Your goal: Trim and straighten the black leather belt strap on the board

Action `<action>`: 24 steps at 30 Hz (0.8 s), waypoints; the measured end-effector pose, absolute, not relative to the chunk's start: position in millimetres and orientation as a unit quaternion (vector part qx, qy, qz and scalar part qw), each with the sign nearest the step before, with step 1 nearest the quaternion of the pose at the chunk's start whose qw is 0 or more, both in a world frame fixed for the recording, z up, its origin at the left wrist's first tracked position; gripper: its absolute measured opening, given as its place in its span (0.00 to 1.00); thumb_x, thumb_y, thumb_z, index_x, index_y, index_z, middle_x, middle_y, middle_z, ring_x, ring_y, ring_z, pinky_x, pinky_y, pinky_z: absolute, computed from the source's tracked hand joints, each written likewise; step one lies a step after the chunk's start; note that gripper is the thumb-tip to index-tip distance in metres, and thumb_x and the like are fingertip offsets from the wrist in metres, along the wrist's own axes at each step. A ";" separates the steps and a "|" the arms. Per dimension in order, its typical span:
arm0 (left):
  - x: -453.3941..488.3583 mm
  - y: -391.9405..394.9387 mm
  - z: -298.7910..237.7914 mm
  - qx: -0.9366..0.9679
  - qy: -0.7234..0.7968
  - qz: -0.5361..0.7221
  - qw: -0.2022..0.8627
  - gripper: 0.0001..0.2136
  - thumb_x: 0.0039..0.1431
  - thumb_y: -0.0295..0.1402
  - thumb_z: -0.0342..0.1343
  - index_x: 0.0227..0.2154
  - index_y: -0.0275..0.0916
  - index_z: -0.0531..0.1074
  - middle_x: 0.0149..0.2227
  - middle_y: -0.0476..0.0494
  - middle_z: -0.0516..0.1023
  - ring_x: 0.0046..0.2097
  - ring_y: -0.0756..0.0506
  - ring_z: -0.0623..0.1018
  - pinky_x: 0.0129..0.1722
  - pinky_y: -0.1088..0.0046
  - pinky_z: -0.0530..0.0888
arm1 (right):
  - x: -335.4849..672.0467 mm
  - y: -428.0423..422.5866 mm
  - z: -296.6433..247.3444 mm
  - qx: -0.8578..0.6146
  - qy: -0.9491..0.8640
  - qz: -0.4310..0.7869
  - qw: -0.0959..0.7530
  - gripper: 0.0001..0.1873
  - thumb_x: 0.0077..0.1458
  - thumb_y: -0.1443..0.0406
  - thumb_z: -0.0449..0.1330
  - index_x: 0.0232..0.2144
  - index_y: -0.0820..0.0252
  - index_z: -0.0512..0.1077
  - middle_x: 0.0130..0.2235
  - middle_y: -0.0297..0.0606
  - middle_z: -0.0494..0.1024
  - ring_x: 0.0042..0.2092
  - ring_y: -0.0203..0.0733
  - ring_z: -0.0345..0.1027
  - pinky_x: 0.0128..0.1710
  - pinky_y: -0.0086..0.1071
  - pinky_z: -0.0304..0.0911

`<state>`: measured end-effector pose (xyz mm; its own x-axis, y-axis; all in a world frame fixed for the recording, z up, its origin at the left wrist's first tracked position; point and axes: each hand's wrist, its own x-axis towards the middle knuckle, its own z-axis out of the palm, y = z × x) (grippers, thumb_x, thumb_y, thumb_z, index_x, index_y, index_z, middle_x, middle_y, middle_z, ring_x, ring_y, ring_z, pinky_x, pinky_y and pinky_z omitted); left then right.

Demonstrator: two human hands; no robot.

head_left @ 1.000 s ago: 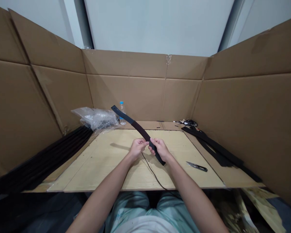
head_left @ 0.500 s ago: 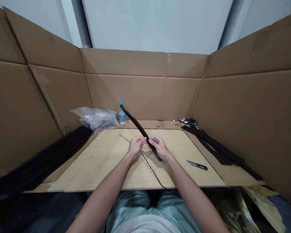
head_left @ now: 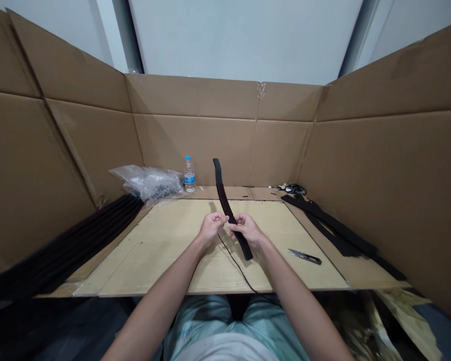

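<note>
My right hand (head_left: 248, 228) is closed round a long black strap (head_left: 225, 200), which rises from the hand toward the back wall. Its lower end sticks out below the hand, above the board. My left hand (head_left: 210, 228) is pinched beside it, fingertips against the strap at the same spot. A thin black cord (head_left: 237, 268) runs from between my hands down across the wooden board (head_left: 165, 250) toward my lap.
Small snips (head_left: 305, 257) lie right of my hands. Black straps (head_left: 334, 228) lie along the right side, and a stack of long black strips (head_left: 67, 245) along the left. A clear plastic bag (head_left: 148, 181) and a water bottle (head_left: 189, 174) stand at the back. Cardboard walls (head_left: 218, 135) enclose the board.
The strap's far end has swung from the left, near the bottle, round to point almost straight up and back. Both hands stayed at the same spot.
</note>
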<state>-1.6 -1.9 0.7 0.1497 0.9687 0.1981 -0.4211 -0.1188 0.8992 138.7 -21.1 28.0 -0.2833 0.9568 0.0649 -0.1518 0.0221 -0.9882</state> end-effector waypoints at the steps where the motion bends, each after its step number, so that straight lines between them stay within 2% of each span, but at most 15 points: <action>1: -1.1 -2.3 1.1 0.469 0.290 0.583 0.596 0.22 0.34 0.45 0.69 0.16 0.35 0.63 0.12 0.58 0.56 0.16 0.58 0.53 0.18 0.79 0.46 | 138.3 -21.3 28.0 -0.370 -0.541 0.590 0.471 0.27 0.28 0.59 0.74 0.24 0.60 0.61 0.20 0.26 0.70 0.19 0.31 0.64 0.17 0.24 0.61; 4: -0.6 -3.9 3.3 0.470 0.284 0.585 0.597 0.22 0.34 0.45 0.69 0.16 0.35 0.63 0.13 0.56 0.59 0.16 0.57 0.55 0.18 0.79 0.48 | 138.4 -21.6 29.5 -0.360 -0.549 0.585 0.476 0.30 0.29 0.59 0.74 0.25 0.59 0.57 0.19 0.27 0.71 0.18 0.31 0.64 0.15 0.22 0.57; 7: -1.9 -4.7 5.4 0.466 0.282 0.589 0.597 0.22 0.33 0.44 0.70 0.16 0.35 0.64 0.14 0.55 0.62 0.17 0.57 0.56 0.18 0.79 0.48 | 140.4 -22.1 32.8 -0.348 -0.552 0.587 0.479 0.28 0.34 0.55 0.72 0.27 0.59 0.58 0.23 0.32 0.76 0.19 0.31 0.64 0.18 0.23 0.58; 13: -4.2 -2.4 4.8 0.451 0.297 0.606 0.584 0.22 0.33 0.45 0.69 0.16 0.36 0.62 0.13 0.58 0.56 0.16 0.58 0.52 0.18 0.78 0.45 | 142.4 -20.2 33.6 -0.344 -0.535 0.598 0.488 0.24 0.40 0.52 0.68 0.29 0.59 0.60 0.28 0.37 0.78 0.23 0.33 0.67 0.22 0.26 0.60; 18: -1.7 -1.8 4.3 0.447 0.310 0.609 0.578 0.22 0.33 0.46 0.69 0.17 0.35 0.63 0.13 0.59 0.55 0.16 0.58 0.50 0.17 0.78 0.44 | 140.9 -17.0 28.7 -0.345 -0.521 0.594 0.506 0.23 0.38 0.54 0.69 0.30 0.59 0.64 0.28 0.36 0.78 0.25 0.34 0.67 0.24 0.27 0.61; 24: 0.3 -2.3 5.3 0.445 0.308 0.602 0.587 0.22 0.28 0.43 0.71 0.20 0.35 0.65 0.14 0.59 0.57 0.15 0.59 0.51 0.16 0.79 0.44 | 139.4 -16.8 27.0 -0.345 -0.530 0.591 0.501 0.25 0.33 0.61 0.72 0.37 0.62 0.73 0.24 0.31 0.74 0.24 0.31 0.64 0.25 0.25 0.59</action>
